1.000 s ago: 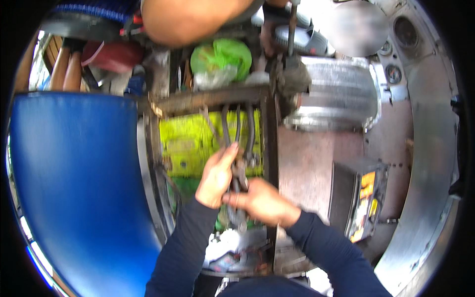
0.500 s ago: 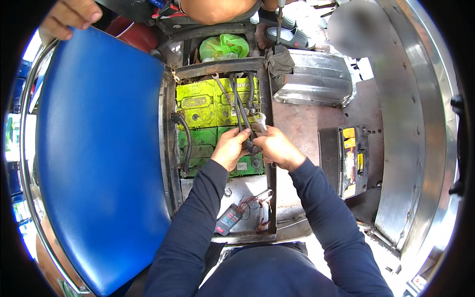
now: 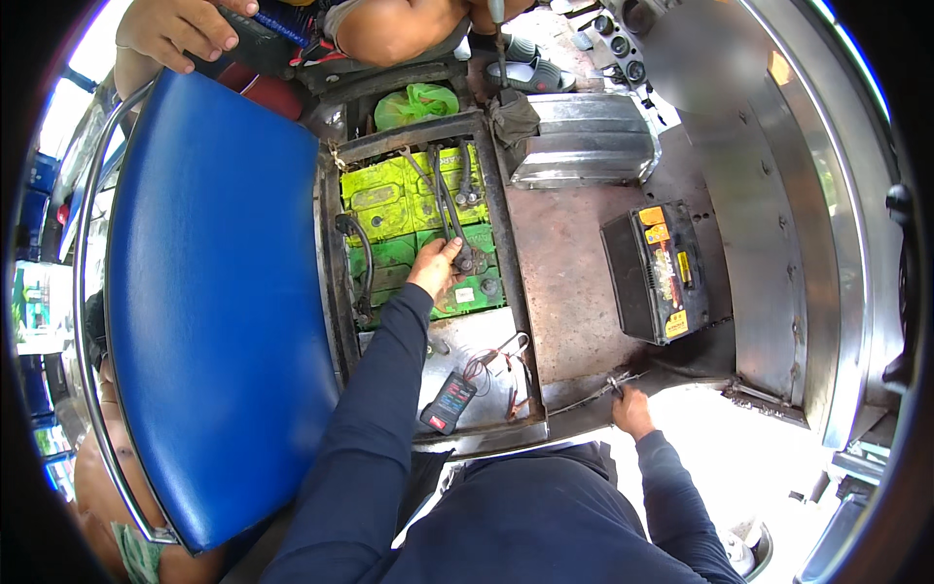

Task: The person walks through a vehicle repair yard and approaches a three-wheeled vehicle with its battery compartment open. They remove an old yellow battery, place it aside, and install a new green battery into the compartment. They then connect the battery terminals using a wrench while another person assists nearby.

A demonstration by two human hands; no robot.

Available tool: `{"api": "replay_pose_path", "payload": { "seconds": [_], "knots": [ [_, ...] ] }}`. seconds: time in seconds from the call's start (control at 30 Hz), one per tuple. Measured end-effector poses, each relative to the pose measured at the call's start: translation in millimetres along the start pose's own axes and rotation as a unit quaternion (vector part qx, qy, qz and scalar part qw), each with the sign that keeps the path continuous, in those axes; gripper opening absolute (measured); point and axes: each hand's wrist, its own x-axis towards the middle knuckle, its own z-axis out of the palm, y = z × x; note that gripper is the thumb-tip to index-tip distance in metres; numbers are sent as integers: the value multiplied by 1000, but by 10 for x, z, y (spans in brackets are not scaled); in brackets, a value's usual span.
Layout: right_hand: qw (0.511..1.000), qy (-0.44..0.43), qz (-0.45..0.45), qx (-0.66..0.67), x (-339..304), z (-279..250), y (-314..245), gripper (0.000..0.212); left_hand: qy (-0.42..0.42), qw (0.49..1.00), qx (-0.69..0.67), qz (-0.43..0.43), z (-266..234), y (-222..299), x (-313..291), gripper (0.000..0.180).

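Note:
My left hand [image 3: 435,270] is closed on the end of a black battery cable [image 3: 455,219], over the green battery [image 3: 394,255]. A yellow-green battery [image 3: 377,193] sits just beyond it in the same metal frame. My right hand [image 3: 634,413] is down at the floor panel's near edge, its fingers closed around a small dark thing I cannot make out, with a thin metal piece beside it. A wrench [image 3: 418,167] leans across the yellow-green battery. A handheld tester [image 3: 449,403] with thin leads lies on the bare metal nearest me.
A blue padded seat [image 3: 214,311] stands at left, with another person's hand [image 3: 180,31] at its top. A black battery [image 3: 662,273] rests on the floor panel at right. A ribbed metal cover [image 3: 584,141], a green plastic bag [image 3: 416,105] and a sandal [image 3: 530,76] are farther off.
My right hand has left the cable end, where it held a wrench, and moved down and right to the panel edge. My left hand stays on the cable. The view has shifted.

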Motion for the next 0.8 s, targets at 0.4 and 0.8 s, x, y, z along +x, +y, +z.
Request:
{"api": "replay_pose_path", "payload": {
  "seconds": [0.4, 0.8],
  "knots": [
    [962, 105, 135, 214, -191, 216, 60, 35, 48, 995, 75, 53, -6, -118, 225, 37],
    [954, 133, 164, 215, -237, 250, 267, 31, 44, 998, 38, 40, 100, -150, 150, 34]
  ]
}}
